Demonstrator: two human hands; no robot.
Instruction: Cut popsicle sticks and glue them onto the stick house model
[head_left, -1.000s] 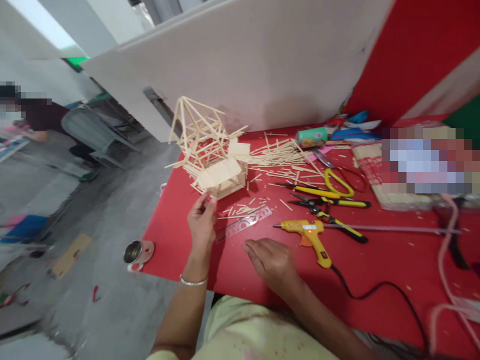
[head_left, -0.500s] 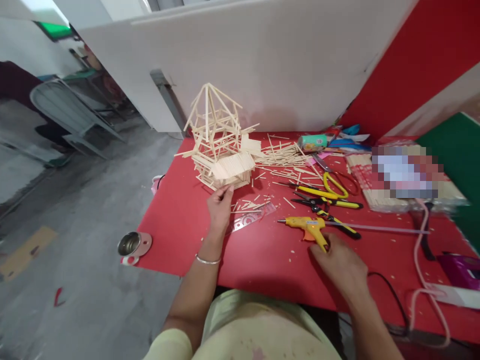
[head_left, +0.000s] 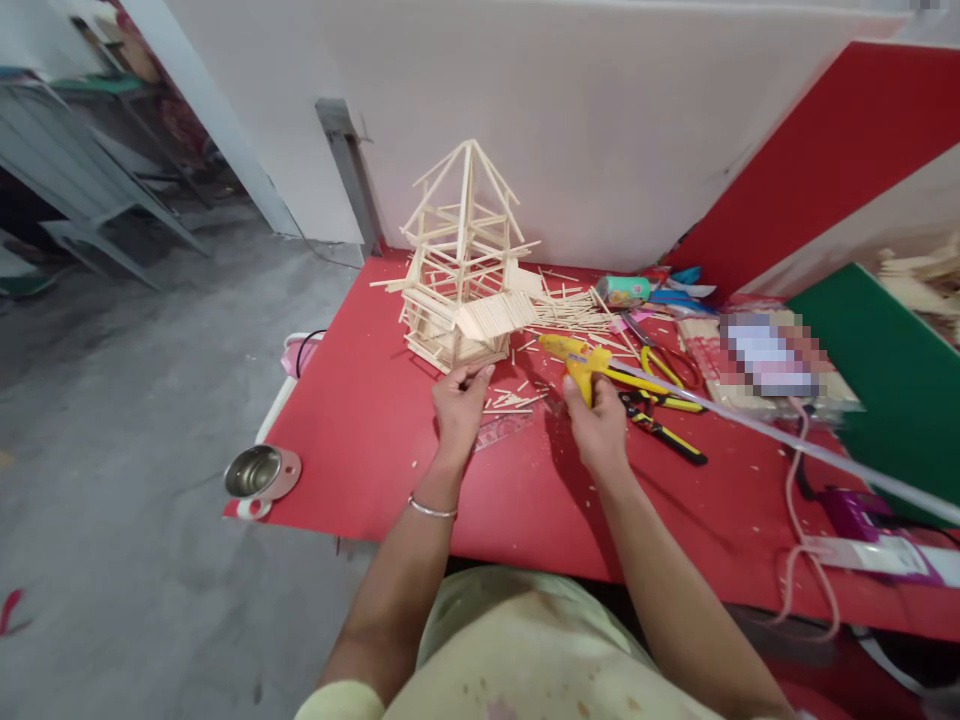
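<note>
A tower-like model made of thin wooden sticks (head_left: 465, 265) stands upright at the back left of the red table, its pointed top an open frame. Close against its lower front edge, my left hand (head_left: 459, 410) has thumb and fingers pinched together; what lies between them is too small to tell. My right hand (head_left: 602, 432) grips a yellow hot glue gun (head_left: 581, 362) by its handle, raised above the table. Its nozzle points left towards the model, apart from it. A long translucent glue stick (head_left: 735, 415) trails out of its rear to the right.
Loose wooden sticks (head_left: 574, 312), a green can (head_left: 624, 290), scissors (head_left: 664, 362) and yellow-black pliers (head_left: 667, 432) lie on the right. A ruler (head_left: 501, 430) lies by my left hand under stick scraps. A metal cup (head_left: 262, 475) stands at the left corner. A pink cord (head_left: 796, 500) runs right.
My right hand has lifted the glue gun off the table and brought it left, nearer the model. My left hand stays pinched at the model's base. The camera view has shifted.
</note>
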